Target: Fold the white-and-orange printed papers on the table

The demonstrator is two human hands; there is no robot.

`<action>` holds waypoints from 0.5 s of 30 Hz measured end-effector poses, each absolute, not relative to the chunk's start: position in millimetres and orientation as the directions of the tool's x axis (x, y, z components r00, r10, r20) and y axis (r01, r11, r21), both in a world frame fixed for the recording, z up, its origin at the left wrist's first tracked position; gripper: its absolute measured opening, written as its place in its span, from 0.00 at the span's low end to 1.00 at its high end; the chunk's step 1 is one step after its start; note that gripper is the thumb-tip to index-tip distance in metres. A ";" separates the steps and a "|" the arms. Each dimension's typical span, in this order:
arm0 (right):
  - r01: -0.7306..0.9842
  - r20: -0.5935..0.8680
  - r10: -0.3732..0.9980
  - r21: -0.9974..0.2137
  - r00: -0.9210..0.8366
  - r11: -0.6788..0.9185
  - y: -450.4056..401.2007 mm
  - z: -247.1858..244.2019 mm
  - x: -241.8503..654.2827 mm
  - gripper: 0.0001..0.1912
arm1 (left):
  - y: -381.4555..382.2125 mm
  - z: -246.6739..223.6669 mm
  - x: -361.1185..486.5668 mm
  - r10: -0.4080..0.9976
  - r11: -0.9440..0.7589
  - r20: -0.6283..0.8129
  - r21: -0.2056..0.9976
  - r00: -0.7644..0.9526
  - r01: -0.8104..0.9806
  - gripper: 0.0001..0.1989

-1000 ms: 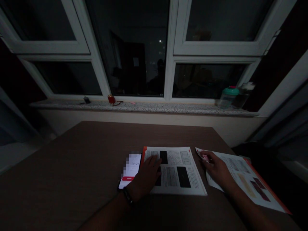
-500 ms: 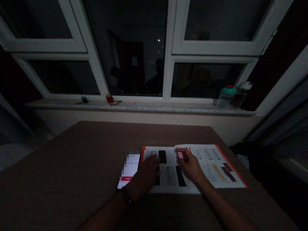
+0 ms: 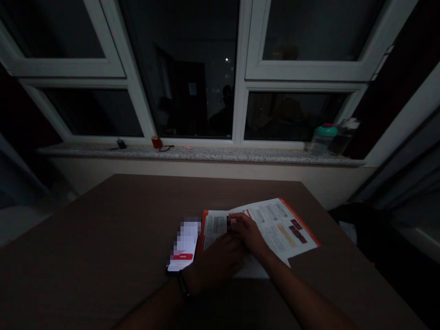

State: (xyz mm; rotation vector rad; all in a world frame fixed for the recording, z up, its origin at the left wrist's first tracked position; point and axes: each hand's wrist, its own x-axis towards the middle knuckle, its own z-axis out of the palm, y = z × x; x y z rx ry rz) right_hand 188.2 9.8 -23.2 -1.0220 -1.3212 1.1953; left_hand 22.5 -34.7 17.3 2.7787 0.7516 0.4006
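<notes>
the right hand (image 3: 248, 234) lies on a lifted page of an open booklet (image 3: 275, 224) on a brown table (image 3: 103, 220); the left hand (image 3: 216, 265), with a black wristband (image 3: 184, 286), rests just beside it, next to a lit phone (image 3: 183, 245).

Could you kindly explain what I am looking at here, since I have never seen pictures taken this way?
These come from one camera worn on a person's head, looking down at their own two bare hands; no machine is involved. On a brown table lies an open booklet with white printed pages and a red edge, beside a phone with a blurred screen. The left hand, wearing a dark wristband, lies on the booklet, and the right hand rests on a lifted page; whether it holds anything is too dark to tell.
</notes>
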 end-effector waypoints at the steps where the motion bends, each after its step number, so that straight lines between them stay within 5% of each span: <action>1: -0.037 0.161 0.982 -0.987 -0.097 0.158 9.3 -21.1 185.9 0.15 | -35.1 17.4 22.7 0.506 -0.846 0.191 0.300 0.841 0.441 0.19; 7: 0.226 0.293 0.956 -0.931 -0.006 0.287 1.4 -17.6 209.6 0.13 | -32.8 13.5 17.5 0.551 -0.820 0.159 0.288 0.819 0.495 0.22; 15: 0.284 0.171 0.976 -0.937 -0.138 0.205 -12.2 -21.9 239.9 0.13 | -27.0 18.7 15.8 0.551 -0.818 0.132 0.282 0.824 0.501 0.19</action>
